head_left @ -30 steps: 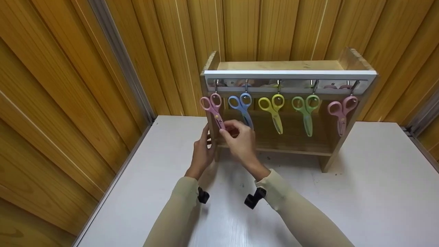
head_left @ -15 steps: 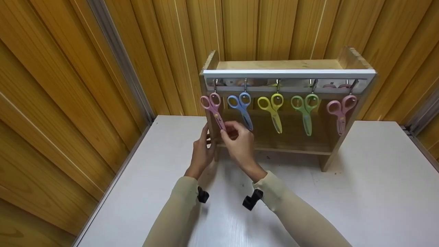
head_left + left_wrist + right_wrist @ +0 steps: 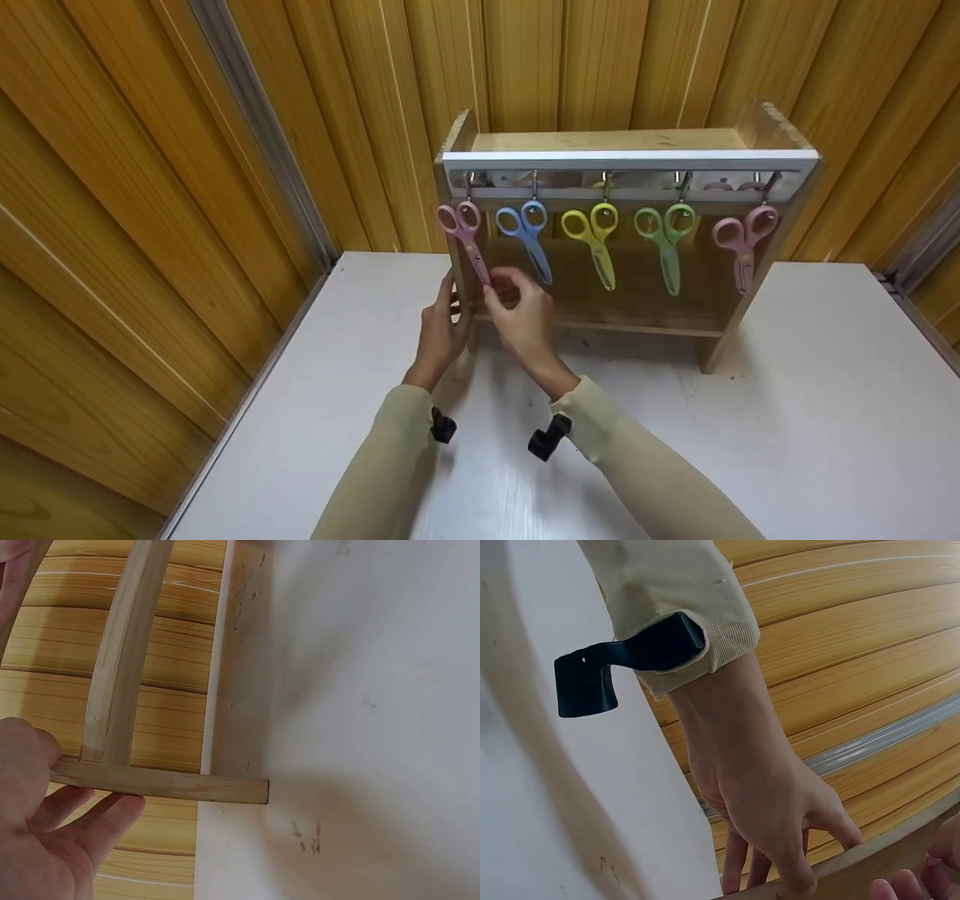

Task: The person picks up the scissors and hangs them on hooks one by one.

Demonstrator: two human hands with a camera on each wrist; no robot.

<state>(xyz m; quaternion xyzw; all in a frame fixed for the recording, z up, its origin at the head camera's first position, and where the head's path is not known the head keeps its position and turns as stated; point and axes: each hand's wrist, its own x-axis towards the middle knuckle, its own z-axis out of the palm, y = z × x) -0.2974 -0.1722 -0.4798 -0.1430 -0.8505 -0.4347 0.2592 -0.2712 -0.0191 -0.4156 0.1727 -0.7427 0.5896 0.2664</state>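
Pink scissors (image 3: 466, 238) hang by one finger loop from the leftmost hook of a wooden rack (image 3: 600, 328). My right hand (image 3: 523, 319) pinches their blade tip between thumb and index finger. With the thumb on one side and fingers on the other, my left hand (image 3: 37, 817) grips the rack's left side panel (image 3: 165, 781). Part of the left hand is hidden behind that panel in the head view. Blue scissors (image 3: 529, 238) hang just right of the pink pair, above my right hand.
Yellow scissors (image 3: 596, 244), green scissors (image 3: 667, 244) and another pink pair (image 3: 744, 244) hang farther right along the metal hook rail (image 3: 637, 184). The rack stands on a white table (image 3: 315, 420), before wood-panelled walls (image 3: 150, 225).
My right hand and the tip of the pink scissors have shifted very slightly, still pinched. The left hand keeps its grip on the rack. The head view has drifted a little.
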